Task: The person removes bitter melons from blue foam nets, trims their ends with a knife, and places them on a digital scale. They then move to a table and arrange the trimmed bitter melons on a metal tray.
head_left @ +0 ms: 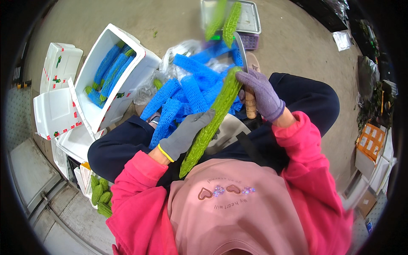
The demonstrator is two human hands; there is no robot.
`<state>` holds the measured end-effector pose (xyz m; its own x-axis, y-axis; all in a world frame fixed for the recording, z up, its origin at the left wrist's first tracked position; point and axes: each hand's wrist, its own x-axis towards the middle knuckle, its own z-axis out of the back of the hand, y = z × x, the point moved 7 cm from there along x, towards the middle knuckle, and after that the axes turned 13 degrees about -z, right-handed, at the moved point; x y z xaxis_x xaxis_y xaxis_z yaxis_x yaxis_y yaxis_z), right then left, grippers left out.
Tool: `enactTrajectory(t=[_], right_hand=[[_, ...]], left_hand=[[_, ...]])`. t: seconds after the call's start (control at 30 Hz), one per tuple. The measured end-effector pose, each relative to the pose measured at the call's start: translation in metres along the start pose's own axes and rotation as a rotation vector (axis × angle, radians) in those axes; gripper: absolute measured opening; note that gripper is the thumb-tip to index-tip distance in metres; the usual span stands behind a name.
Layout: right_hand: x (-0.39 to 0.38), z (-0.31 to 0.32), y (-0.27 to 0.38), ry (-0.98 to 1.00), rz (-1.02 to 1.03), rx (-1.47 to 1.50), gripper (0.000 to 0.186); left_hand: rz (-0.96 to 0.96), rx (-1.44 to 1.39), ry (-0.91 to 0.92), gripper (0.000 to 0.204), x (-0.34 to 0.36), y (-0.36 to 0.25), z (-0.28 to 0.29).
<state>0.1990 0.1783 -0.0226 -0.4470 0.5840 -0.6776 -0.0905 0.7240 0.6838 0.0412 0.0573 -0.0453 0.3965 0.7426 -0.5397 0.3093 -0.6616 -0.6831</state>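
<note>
A long green bitter melon (pixel 209 127) lies slanted across my lap. My left hand (pixel 183 135), in a grey glove with a yellow cuff, is closed round its middle. In a purple glove, my right hand (pixel 262 91) grips a knife (pixel 250 106) by its wooden handle, with the blade pointing away from me. The thumb and fingers of that hand also touch the melon's far tip. Between my knees is a heap of blue foam net sleeves (pixel 195 94). Beyond it, another bitter melon (pixel 232 23) and a motion-blurred green one (pixel 216 19) are at the tray.
A metal tray (pixel 251 21) sits on a purple-based scale (pixel 251 41) ahead. To the left, a white foam box (pixel 146 63) holds several sleeved melons, with foam lids (pixel 57 110) beside it. More green melons (pixel 101 195) lie at lower left. Clear plastic film (pixel 180 49) borders the sleeves.
</note>
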Motion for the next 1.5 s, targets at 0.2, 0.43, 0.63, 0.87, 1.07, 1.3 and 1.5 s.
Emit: enactTrajectory(t=[0.2,0.43,0.63,0.87,1.07,1.3,1.5], right_hand=[[-0.007,0.002,0.008,-0.009,0.016,-0.015,0.039],[-0.003,-0.009,0.002,0.000,0.026,-0.039,0.036],[-0.005,-0.002,-0.002,-0.045,0.042,0.012,0.036],[-0.012,0.011,0.005,-0.119,0.072,0.008,0.035],[-0.015,0.031,0.018,-0.195,0.170,0.113,0.037],[-0.008,0.053,0.022,-0.221,0.089,0.178,0.038],[-0.007,0.050,0.015,-0.211,0.036,0.134,0.038]], left_hand=[[-0.073,-0.008,0.017,0.051,0.003,-0.013,-0.010],[-0.029,-0.014,-0.048,0.055,0.017,-0.020,-0.010],[-0.056,-0.003,-0.013,0.052,0.020,-0.019,-0.017],[-0.063,-0.017,0.016,0.051,0.015,-0.018,-0.018],[-0.024,-0.062,0.030,0.055,0.008,-0.007,-0.012],[-0.023,0.106,0.016,0.056,0.005,0.008,0.001],[0.084,0.095,-0.060,0.059,-0.004,0.019,0.005]])
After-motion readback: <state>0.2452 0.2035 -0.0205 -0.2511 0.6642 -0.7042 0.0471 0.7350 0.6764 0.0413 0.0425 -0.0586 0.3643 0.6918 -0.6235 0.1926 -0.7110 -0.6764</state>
